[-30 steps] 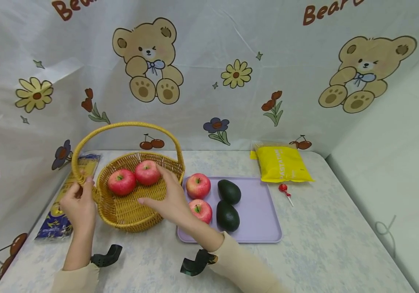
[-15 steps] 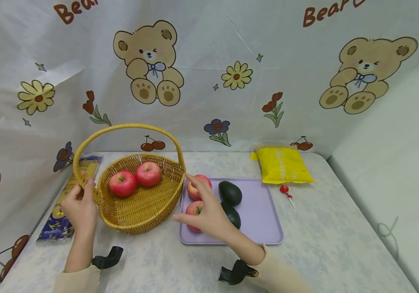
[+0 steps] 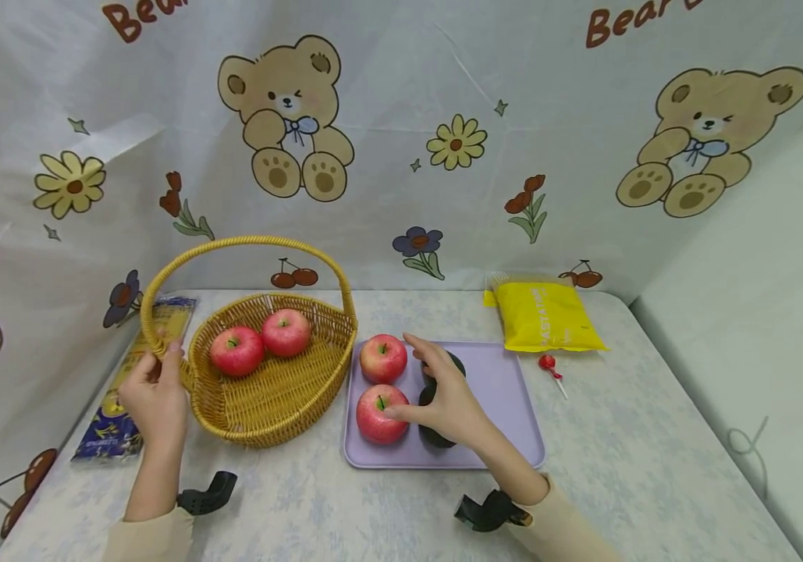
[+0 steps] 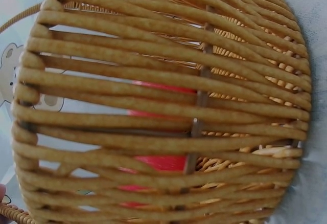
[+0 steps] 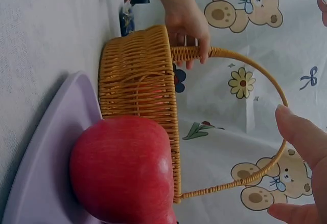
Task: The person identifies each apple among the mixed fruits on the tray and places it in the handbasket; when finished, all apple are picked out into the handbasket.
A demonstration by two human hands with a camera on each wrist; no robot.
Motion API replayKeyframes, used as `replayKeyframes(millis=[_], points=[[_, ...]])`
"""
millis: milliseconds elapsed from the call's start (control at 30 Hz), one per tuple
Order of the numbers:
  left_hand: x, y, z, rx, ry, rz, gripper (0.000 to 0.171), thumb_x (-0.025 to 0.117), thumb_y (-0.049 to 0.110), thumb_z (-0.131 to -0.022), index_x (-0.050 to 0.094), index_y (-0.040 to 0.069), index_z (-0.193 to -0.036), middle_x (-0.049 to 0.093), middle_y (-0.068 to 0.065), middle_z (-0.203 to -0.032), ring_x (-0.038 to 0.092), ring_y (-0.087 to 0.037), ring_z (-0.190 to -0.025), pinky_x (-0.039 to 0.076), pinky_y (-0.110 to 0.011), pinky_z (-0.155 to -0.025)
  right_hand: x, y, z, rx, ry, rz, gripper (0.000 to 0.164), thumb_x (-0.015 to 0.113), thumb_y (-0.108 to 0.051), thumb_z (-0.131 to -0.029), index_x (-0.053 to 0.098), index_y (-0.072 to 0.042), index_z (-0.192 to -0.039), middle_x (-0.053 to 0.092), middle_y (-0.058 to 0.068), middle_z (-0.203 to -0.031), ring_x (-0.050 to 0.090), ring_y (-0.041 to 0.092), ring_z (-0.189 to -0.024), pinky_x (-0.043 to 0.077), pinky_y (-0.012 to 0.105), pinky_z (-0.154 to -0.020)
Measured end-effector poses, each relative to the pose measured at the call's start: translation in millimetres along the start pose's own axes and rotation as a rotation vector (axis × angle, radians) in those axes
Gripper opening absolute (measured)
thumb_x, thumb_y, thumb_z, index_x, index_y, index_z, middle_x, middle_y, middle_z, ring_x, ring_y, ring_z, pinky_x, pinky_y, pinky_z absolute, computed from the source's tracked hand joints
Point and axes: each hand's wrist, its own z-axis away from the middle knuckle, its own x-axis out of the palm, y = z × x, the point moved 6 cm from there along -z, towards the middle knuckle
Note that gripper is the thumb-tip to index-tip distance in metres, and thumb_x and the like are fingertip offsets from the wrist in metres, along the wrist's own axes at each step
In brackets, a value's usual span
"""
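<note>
Near strip of the bench [image 3: 317, 507] is bare in front of the basket [image 3: 268, 406] and tray [image 3: 506, 437], and the right side past the tray is open up to the lollipop [image 3: 548, 365] and yellow bag [image 3: 545, 318] at the far right. Basket handle [image 3: 246, 243] arches over the two apples inside [image 3: 261, 350], so entry there is from near or far under the arch, with the left hand [image 3: 155, 394] holding its left end. On the tray the left half is crowded by two apples [image 3: 381, 386] and avocados [image 3: 436, 433] under the right hand [image 3: 446, 398], the right half is bare, and the blue packet [image 3: 109, 425] fills the far-left edge.
</note>
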Motion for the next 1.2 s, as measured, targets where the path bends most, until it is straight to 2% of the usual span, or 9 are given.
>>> replayKeyframes(millis=[67, 300, 433, 700, 833, 933, 1067, 1133, 1200], points=[[0.5, 0.8, 0.0, 0.008, -0.003, 0.007, 0.032, 0.064, 0.030, -0.095, 0.073, 0.006, -0.114, 0.071, 0.012, -0.108, 0.060, 0.007, -0.081, 0.044, -0.009, -0.066, 0.2, 2.9, -0.8, -0.001, -0.017, 0.007, 0.095, 0.089, -0.026, -0.070, 0.039, -0.015, -0.149, 0.046, 0.016, -0.143, 0.048, 0.029, -0.127, 0.044, 0.054, -0.102], [1.3, 2.5, -0.8, 0.017, -0.005, 0.028, 0.032, 0.065, 0.029, -0.094, 0.074, 0.005, -0.113, 0.067, 0.024, -0.096, 0.060, 0.006, -0.080, 0.043, -0.009, -0.065, 6.2, 13.0, -3.2, 0.037, -0.111, -0.007, 0.096, 0.089, -0.025, -0.070, 0.038, -0.014, -0.150, 0.047, 0.018, -0.140, 0.051, 0.034, -0.126, 0.043, 0.054, -0.103], [2.1, 1.7, -1.1, 0.013, -0.007, 0.018, 0.032, 0.064, 0.030, -0.095, 0.074, 0.006, -0.114, 0.065, 0.027, -0.094, 0.058, 0.006, -0.080, 0.043, -0.009, -0.064, 10.2, 18.3, -3.9, 0.052, -0.157, -0.009, 0.095, 0.088, -0.024, -0.071, 0.037, -0.009, -0.149, 0.047, 0.019, -0.139, 0.052, 0.039, -0.123, 0.044, 0.055, -0.101], [2.4, 1.3, -1.2, 0.015, -0.005, 0.001, 0.032, 0.064, 0.030, -0.095, 0.073, 0.007, -0.114, 0.069, 0.015, -0.107, 0.058, 0.006, -0.081, 0.044, -0.009, -0.067, 14.9, 26.1, -4.0, 0.080, -0.200, 0.019, 0.090, 0.089, -0.027, -0.070, 0.043, -0.007, -0.145, 0.050, 0.018, -0.138, 0.056, 0.039, -0.120, 0.046, 0.055, -0.098], [1.7, 0.7, -0.9, 0.008, -0.012, 0.004, 0.032, 0.063, 0.030, -0.095, 0.073, 0.008, -0.116, 0.067, 0.022, -0.097, 0.058, 0.006, -0.081, 0.043, -0.009, -0.066, 17.1, 29.3, -4.3, 0.092, -0.208, 0.041, 0.086, 0.089, -0.029, -0.070, 0.047, -0.006, -0.142, 0.054, 0.015, -0.135, 0.057, 0.036, -0.118, 0.047, 0.054, -0.097], [1.2, 0.2, -0.7, 0.002, -0.015, 0.000, 0.032, 0.063, 0.031, -0.095, 0.073, 0.008, -0.116, 0.066, 0.022, -0.094, 0.058, 0.006, -0.081, 0.042, -0.010, -0.064, 19.2, 30.4, -4.5, 0.080, -0.209, 0.065, 0.084, 0.089, -0.031, -0.070, 0.050, -0.004, -0.139, 0.056, 0.015, -0.132, 0.059, 0.035, -0.116, 0.047, 0.053, -0.097], [1.0, 0.6, -0.5, 0.002, -0.015, 0.002, 0.031, 0.063, 0.030, -0.095, 0.073, 0.007, -0.114, 0.073, 0.005, -0.108, 0.058, 0.005, -0.080, 0.040, -0.011, -0.061, 22.6, 30.6, -3.5, 0.054, -0.209, 0.094, 0.082, 0.090, -0.031, -0.068, 0.053, -0.003, -0.136, 0.059, 0.016, -0.125, 0.059, 0.035, -0.112, 0.048, 0.052, -0.095], [1.2, 0.9, -0.4, 0.004, -0.014, 0.006, 0.031, 0.063, 0.030, -0.095, 0.073, 0.007, -0.114, 0.072, 0.003, -0.111, 0.058, 0.005, -0.080, 0.040, -0.011, -0.062, 24.4, 30.0, -2.9, 0.040, -0.205, 0.112, 0.081, 0.090, -0.032, -0.068, 0.054, -0.003, -0.135, 0.060, 0.017, -0.121, 0.059, 0.034, -0.110, 0.048, 0.051, -0.093], [1.0, 1.3, -0.5, 0.007, -0.013, 0.011, 0.031, 0.063, 0.029, -0.095, 0.074, 0.008, -0.114, 0.072, 0.013, -0.103, 0.058, 0.006, -0.080, 0.041, -0.010, -0.062, 26.1, 30.0, -2.4, 0.042, -0.202, 0.119, 0.081, 0.090, -0.032, -0.067, 0.055, -0.004, -0.134, 0.061, 0.016, -0.118, 0.059, 0.033, -0.108, 0.049, 0.051, -0.092]])
